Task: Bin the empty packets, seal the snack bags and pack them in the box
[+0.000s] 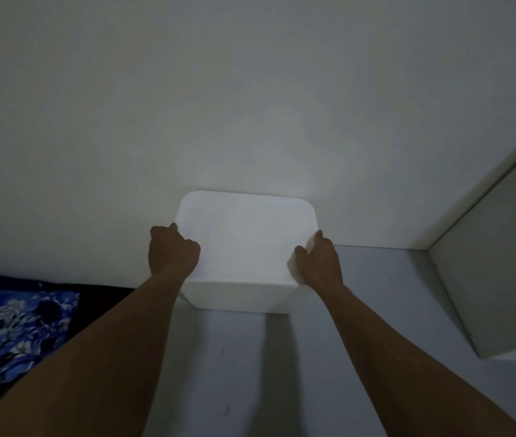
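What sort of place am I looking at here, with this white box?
Likely a room at home, perhaps a bedroom: the white box is by a plain wall, blue floral fabric like bedding lies left, a white panel right.

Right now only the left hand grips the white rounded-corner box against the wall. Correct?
No: both hands grip it. The head view shows the left hand and the right hand curled on opposite sides of the white rounded-corner box against the wall.
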